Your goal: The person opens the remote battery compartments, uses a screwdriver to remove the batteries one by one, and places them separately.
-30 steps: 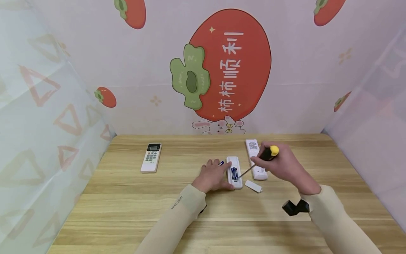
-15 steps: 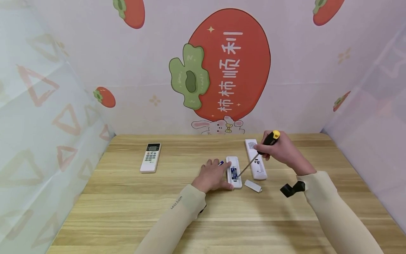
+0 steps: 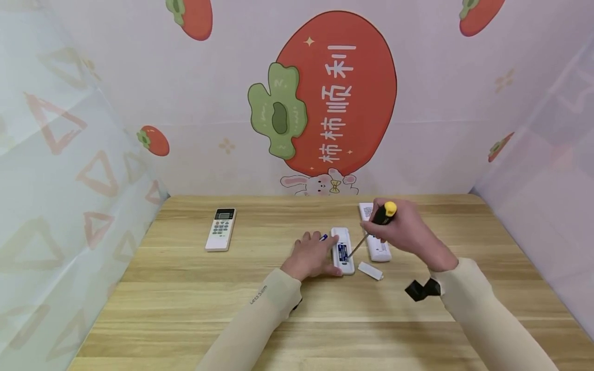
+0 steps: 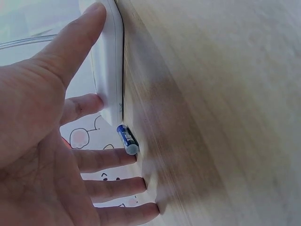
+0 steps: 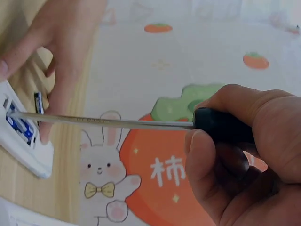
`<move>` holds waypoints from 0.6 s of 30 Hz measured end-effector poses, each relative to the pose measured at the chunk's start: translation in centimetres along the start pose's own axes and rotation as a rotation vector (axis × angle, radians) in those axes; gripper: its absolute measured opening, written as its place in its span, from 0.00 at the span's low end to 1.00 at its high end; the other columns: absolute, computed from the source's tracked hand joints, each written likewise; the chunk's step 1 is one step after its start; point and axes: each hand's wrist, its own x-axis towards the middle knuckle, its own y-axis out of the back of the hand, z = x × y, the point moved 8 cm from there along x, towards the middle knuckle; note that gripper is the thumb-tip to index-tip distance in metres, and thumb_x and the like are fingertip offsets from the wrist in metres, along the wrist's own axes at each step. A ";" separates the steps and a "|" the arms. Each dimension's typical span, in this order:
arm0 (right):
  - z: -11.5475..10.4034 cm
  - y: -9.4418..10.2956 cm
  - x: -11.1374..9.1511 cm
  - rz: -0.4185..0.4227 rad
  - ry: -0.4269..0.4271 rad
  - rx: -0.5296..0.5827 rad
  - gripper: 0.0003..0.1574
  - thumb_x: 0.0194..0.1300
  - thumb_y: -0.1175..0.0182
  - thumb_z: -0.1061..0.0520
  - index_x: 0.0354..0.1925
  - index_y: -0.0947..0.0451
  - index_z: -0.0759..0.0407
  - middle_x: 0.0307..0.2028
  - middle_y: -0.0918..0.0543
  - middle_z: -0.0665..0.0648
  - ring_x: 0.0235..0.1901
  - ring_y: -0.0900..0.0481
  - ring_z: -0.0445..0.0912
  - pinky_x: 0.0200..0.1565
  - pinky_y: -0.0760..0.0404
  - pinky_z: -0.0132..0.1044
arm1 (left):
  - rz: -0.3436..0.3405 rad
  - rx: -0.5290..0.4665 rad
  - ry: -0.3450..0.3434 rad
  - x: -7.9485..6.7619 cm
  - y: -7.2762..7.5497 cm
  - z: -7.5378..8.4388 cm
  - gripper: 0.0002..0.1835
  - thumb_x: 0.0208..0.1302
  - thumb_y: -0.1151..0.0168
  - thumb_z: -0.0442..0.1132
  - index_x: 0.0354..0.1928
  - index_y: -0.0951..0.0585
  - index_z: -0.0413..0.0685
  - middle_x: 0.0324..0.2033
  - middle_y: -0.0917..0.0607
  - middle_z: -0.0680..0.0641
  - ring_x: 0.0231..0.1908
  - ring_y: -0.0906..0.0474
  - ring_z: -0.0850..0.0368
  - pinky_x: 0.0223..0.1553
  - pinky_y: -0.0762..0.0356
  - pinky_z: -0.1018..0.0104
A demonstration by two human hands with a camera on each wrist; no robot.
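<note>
A white remote control (image 3: 342,235) lies on the table, its battery compartment exposed with blue batteries (image 3: 342,252) inside. My left hand (image 3: 312,257) rests beside it, thumb and index finger touching its edge, the other fingers extended onto the table. A loose blue battery (image 4: 128,140) lies by those fingers in the left wrist view. With thumb and curled fingers, my right hand (image 3: 406,232) grips a black-and-yellow screwdriver (image 3: 384,212). In the right wrist view the screwdriver's metal shaft (image 5: 117,123) slants to the compartment, its tip at one end of the batteries.
Right of the opened remote lies its small white battery cover (image 3: 370,271). A second white remote (image 3: 379,250), back up, is partly hidden behind my right hand. At the left, another remote (image 3: 220,230) lies buttons up. Printed cloth walls (image 3: 204,103) bound the wooden table (image 3: 185,293).
My right hand rises with the screwdriver, its handle tipping steeper, then lowers and shifts left. The tip stays around the battery compartment. My left hand and the remotes stay where they were.
</note>
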 end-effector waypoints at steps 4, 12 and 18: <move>-1.8 -0.5 -1.0 0.051 0.135 -0.040 0.18 0.58 0.26 0.63 0.23 0.25 0.48 0.20 0.23 0.43 0.20 0.26 0.41 0.25 0.25 0.35 | -0.009 -0.008 0.002 0.0 0.1 0.0 0.50 0.53 0.27 0.67 0.76 0.34 0.64 0.68 0.30 0.39 0.66 0.36 0.37 0.65 0.37 0.36; -2.5 -0.5 -1.5 0.107 0.235 -0.035 0.22 0.55 0.25 0.66 0.23 0.25 0.45 0.22 0.23 0.40 0.20 0.27 0.39 0.26 0.27 0.32 | -0.016 -0.007 0.005 0.1 0.0 0.0 0.50 0.53 0.27 0.67 0.77 0.34 0.64 0.68 0.31 0.39 0.66 0.36 0.37 0.65 0.37 0.36; -3.1 -0.7 -1.5 0.096 0.298 -0.032 0.22 0.55 0.25 0.68 0.23 0.25 0.45 0.23 0.22 0.39 0.21 0.25 0.37 0.27 0.24 0.31 | -0.010 -0.010 0.021 0.3 0.0 -0.1 0.50 0.53 0.26 0.67 0.76 0.34 0.64 0.68 0.30 0.40 0.65 0.35 0.38 0.65 0.37 0.36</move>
